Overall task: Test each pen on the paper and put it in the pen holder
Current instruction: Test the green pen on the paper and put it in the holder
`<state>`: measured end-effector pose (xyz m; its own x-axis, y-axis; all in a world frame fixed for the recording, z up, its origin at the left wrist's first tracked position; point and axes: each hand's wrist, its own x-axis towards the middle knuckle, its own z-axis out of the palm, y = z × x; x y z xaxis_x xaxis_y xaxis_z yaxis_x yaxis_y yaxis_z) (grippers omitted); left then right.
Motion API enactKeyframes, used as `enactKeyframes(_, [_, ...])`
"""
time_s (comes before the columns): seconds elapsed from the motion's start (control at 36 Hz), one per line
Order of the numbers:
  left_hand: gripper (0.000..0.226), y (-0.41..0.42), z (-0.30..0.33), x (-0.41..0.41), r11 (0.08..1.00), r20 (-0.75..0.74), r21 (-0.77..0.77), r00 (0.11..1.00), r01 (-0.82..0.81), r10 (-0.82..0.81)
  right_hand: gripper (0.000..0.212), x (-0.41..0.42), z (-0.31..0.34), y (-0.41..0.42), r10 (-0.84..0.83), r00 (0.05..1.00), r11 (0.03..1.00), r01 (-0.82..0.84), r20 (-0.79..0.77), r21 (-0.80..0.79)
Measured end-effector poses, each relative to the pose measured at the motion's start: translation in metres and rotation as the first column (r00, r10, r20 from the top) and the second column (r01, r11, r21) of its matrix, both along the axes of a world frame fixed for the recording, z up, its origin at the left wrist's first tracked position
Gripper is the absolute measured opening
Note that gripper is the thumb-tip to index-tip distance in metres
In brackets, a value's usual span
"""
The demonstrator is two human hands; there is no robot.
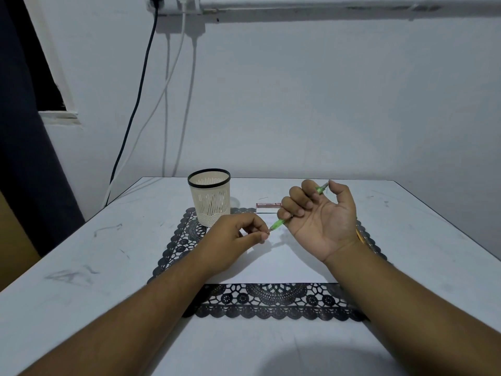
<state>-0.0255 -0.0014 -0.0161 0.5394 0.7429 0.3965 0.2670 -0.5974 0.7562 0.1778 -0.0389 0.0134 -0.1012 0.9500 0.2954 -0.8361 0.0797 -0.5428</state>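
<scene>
Head view: the green pen (279,223) is held up in the air above the white paper (282,263), long axis running diagonally, tip end down toward the lower left and the other end poking up past the thumb toward the upper right. The right hand (322,221) is palm-up with its fingers curled round the barrel, so it's got a proper grasp on it. The left hand (238,234) pinches the tip end between thumb and forefinger (cap or bare tip, too small to tell). The cream pen holder (209,198) stands upright at the back left of the black lace mat (271,299). A small reddish box (268,205) lies behind the paper; its writing is too blurry to read.
</scene>
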Motion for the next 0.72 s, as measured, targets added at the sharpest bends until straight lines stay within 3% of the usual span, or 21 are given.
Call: enactKeyframes(0.72, [0.004,-0.0014,0.0005,0.0006,0.999,0.001,0.034,1.0,-0.007,0.007,0.031,-0.0015,0.0002,-0.001,-0.021,0.999,1.0,0.02,0.029,0.003])
